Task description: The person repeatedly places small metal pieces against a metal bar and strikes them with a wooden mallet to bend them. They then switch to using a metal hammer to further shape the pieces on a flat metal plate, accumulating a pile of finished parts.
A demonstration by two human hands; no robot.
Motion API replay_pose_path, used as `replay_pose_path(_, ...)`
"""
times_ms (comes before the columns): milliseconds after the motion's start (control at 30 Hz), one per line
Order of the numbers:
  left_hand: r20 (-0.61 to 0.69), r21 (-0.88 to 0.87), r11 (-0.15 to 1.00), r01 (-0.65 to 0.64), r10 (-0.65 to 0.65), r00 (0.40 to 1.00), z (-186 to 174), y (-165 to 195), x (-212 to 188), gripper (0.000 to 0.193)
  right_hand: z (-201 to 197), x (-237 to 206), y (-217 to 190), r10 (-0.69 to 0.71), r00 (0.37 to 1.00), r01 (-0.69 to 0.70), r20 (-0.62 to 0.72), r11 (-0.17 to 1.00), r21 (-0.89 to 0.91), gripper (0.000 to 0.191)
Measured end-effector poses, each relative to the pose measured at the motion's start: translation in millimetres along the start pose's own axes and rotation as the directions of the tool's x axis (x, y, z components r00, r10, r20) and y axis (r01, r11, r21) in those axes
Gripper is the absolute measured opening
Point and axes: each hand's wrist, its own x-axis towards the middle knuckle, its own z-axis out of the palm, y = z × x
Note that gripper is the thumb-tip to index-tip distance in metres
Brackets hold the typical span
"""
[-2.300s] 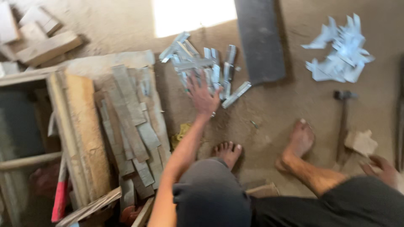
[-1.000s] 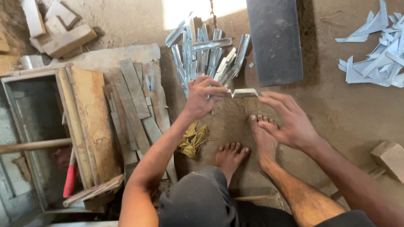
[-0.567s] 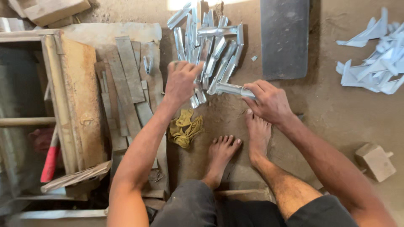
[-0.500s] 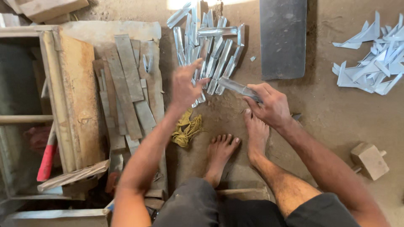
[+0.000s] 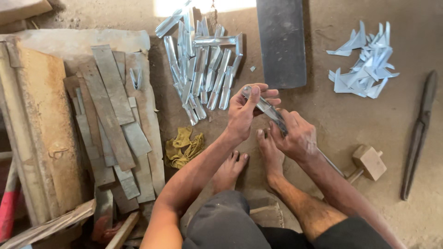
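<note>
Hands working a folded metal strip over a dirt floor.

Floor [image 5: 350, 124] of packed earth carries everything: a dark slab [image 5: 281, 41] at the top, rusty flat strips [image 5: 110, 110] on the left, a heap of shiny folded pieces [image 5: 203, 69] just above the hands, offcut scraps [image 5: 364, 69] and long shears [image 5: 417, 138] to the right, a wooden mallet [image 5: 368, 162] by the right forearm, a yellow rag [image 5: 183, 146] near the feet. Left hand [image 5: 244, 113] and right hand [image 5: 295, 136] both have their fingers closed around one metal strip [image 5: 265, 107], held slanted above the bare toes.
</note>
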Motion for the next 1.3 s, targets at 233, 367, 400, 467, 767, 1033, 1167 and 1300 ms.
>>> replay_pose_path(233,-0.041,0.003,0.998,0.061,-0.061,0.997,2.7,-2.2,6.7,0.038,13.3,5.6,19.0,-0.131,0.989,0.128,-0.071,0.991,-0.047,0.034)
replay_pose_path(367,-0.042,0.029,0.989,0.143,-0.142,0.989,21.3,2.5,-1.2,0.043,10.7,13.1,9.6,-0.063,0.99,0.066,-0.127,0.998,0.015,0.037)
replay_pose_path(400,-0.044,0.135,0.977,0.164,-0.159,0.986,25.3,5.2,-3.5,0.041,6.7,14.1,7.1,-0.095,0.993,0.098,-0.067,0.995,0.031,0.043)
replay_pose_path(467,-0.068,0.478,0.829,0.291,-0.295,0.953,26.7,13.4,-6.3,0.037,-3.0,13.4,5.2,-0.151,0.987,0.147,0.056,0.986,0.073,0.058)
replay_pose_path(767,0.014,0.717,0.58,0.387,-0.567,0.824,-12.9,36.8,6.9,0.042,0.3,-9.8,50.8,-0.001,0.938,-0.026,0.346,0.997,0.074,0.037)
replay_pose_path(1033,-0.141,0.247,0.969,0.019,0.017,0.99,1.6,-25.2,-2.5,0.035,14.7,-17.0,31.4,0.076,0.992,-0.092,0.099,0.98,0.176,0.037)
replay_pose_path(1167,-0.173,0.133,0.99,0.047,-0.024,0.985,-5.8,-30.2,4.4,0.029,19.4,-20.0,30.0,0.082,0.99,-0.092,0.112,0.993,0.08,0.038)
replay_pose_path(1300,-0.15,0.219,0.976,-0.01,0.044,0.988,11.0,-13.0,7.5,0.023,28.2,-14.7,33.5,0.044,0.99,-0.054,0.137,0.996,0.068,0.028)
